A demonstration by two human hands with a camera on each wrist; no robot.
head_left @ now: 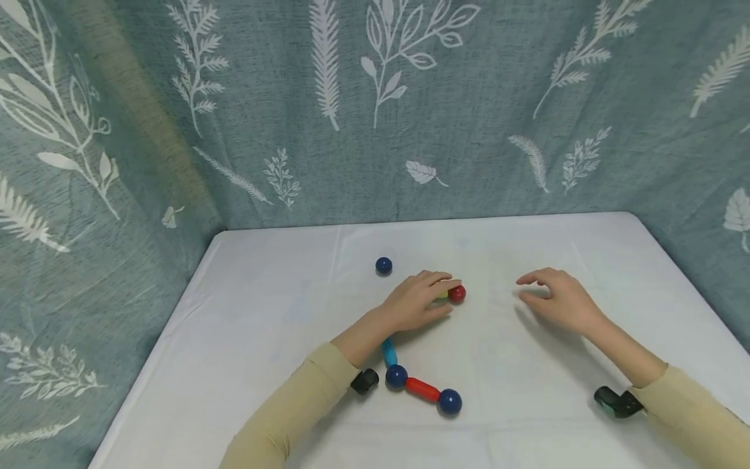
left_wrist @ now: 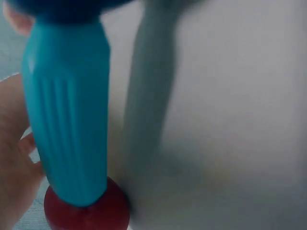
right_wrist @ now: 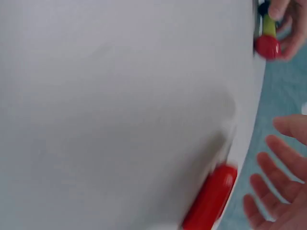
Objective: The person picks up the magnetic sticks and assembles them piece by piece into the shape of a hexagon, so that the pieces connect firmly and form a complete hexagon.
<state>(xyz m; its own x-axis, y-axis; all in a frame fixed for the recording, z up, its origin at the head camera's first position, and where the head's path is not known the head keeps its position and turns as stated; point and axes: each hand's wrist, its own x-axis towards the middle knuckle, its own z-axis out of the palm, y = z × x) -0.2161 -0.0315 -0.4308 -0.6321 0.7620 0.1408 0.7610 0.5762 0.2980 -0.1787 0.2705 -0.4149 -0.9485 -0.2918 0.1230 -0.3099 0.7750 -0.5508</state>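
My left hand [head_left: 415,303] grips a short yellow-green rod [head_left: 443,295] that has a red ball [head_left: 457,294] on its right end. In the right wrist view a dark ball [right_wrist: 263,8] shows at the rod's other end, partly behind the fingers. To the right, my right hand [head_left: 559,301] hovers above the table, fingers spread and loosely bent, holding nothing. Close to the left wrist camera stands a light blue rod [left_wrist: 69,110] joined to a red ball [left_wrist: 88,211] below and a dark blue ball [left_wrist: 76,9] above.
Nearer the front, the light blue rod [head_left: 389,352] meets a dark blue ball [head_left: 396,377], then a red rod [head_left: 422,389] and another blue ball [head_left: 449,402]. A loose blue ball [head_left: 383,266] lies farther back. A red rod [right_wrist: 211,199] appears low in the right wrist view.
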